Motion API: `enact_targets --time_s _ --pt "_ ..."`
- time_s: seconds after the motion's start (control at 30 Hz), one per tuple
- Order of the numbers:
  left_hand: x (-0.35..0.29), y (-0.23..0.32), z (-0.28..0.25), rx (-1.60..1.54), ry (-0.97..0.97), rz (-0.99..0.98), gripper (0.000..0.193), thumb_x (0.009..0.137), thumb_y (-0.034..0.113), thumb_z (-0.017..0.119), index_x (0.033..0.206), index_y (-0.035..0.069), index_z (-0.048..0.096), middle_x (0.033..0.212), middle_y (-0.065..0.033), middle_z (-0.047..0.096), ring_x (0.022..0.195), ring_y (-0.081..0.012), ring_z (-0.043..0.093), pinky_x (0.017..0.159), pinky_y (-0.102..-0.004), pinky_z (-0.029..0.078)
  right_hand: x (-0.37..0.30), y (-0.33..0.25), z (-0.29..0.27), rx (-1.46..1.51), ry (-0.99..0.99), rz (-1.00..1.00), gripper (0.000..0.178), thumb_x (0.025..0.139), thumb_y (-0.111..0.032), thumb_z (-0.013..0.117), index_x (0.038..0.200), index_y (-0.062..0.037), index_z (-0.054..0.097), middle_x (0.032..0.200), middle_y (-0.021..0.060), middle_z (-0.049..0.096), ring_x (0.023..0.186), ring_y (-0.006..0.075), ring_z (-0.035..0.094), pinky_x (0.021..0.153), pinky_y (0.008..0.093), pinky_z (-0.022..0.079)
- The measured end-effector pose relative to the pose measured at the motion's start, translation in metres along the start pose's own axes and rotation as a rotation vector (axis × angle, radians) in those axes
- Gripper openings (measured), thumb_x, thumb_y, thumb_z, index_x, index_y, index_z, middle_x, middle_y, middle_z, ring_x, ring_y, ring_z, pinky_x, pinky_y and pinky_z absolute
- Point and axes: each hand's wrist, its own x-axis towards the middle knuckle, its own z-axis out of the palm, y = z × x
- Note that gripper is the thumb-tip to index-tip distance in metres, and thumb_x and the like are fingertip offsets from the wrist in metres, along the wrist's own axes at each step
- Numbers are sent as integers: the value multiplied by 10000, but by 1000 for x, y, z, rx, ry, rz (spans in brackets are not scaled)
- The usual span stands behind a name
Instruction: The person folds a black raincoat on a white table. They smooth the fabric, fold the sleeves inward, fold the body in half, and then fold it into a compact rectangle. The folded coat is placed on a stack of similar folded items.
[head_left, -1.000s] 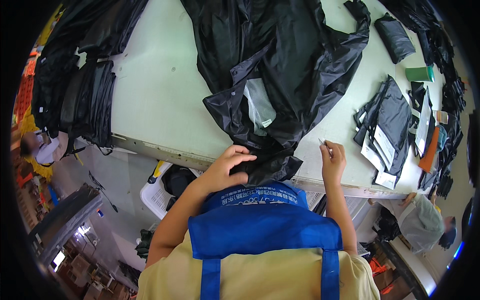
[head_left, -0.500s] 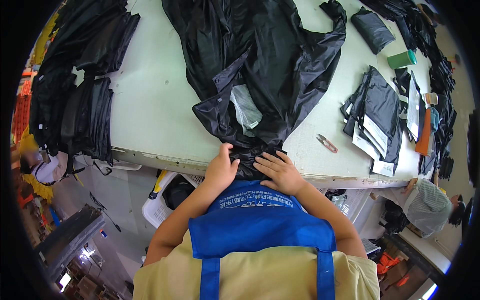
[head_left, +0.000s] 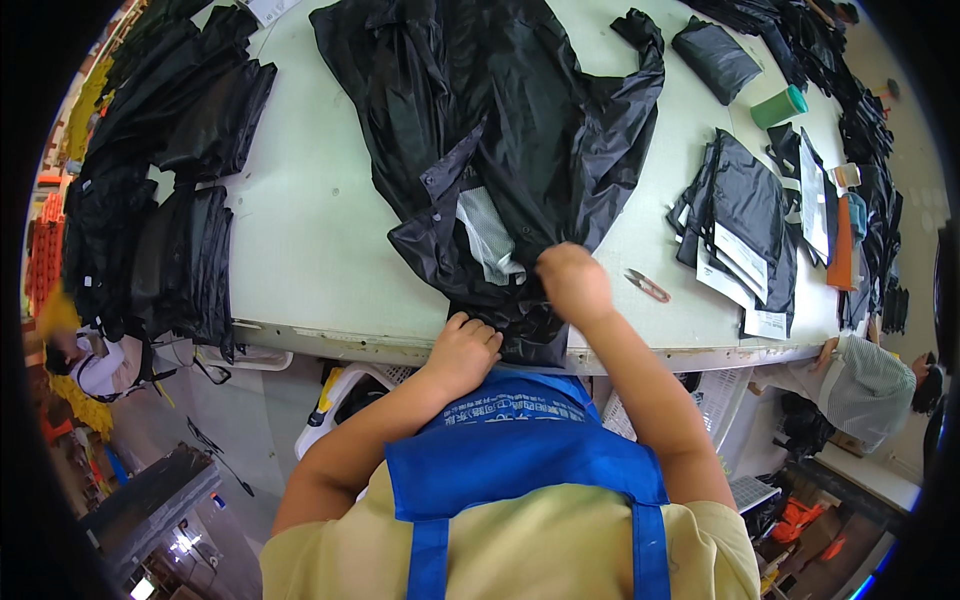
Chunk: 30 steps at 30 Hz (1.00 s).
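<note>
A shiny black jacket (head_left: 520, 110) lies spread on the table before me, its collar end bunched at the near edge. Its front is partly parted, with snap buttons along one flap and a pale mesh lining (head_left: 484, 232) showing inside. My right hand (head_left: 575, 285) is closed on the fabric at the right of the opening; its fingertips are partly hidden. My left hand (head_left: 465, 355) has its fingers curled on the bunched black cloth by the table edge, to the left of and nearer than my right hand.
Thread snips (head_left: 648, 286) lie right of the jacket. Beyond them are flat black packages (head_left: 742, 190) with white papers, a green cylinder (head_left: 779, 107) and a folded black bundle (head_left: 716, 60). Stacked black garments (head_left: 205, 270) line the left side. Other people (head_left: 862, 390) are at both sides.
My right hand has lifted from lying flat on the bunched cloth, moved up and away from me, and closed on the jacket's right front. My left hand has shifted slightly nearer, its fingers more curled.
</note>
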Motion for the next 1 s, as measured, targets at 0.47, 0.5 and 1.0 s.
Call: enact_targets --time_s 0.47,0.5,1.0 --pt "11 -11 3 -92 -16 -56 173 803 203 647 913 77 692 841 -54 658 885 -218 599 822 -357 394 -26 -22 -7 -3 -67 -46 156 777 -66 605 918 -65 671 989 45 652 1028 252 567 827 368 455" --pt "10 -12 4 -81 -26 -54 171 803 203 647 910 77 692 838 -55 656 884 -219 599 822 -357 394 -18 -14 -3 -52 -164 -26 142 778 -89 610 905 -70 670 981 39 650 995 242 570 807 360 455" --pt "17 -14 9 -142 3 -105 133 821 184 630 894 80 669 809 -84 652 846 -264 612 845 -381 409 1 20 -42 285 -176 372 100 766 -12 569 829 -24 646 890 138 625 840 331 614 731 383 506"
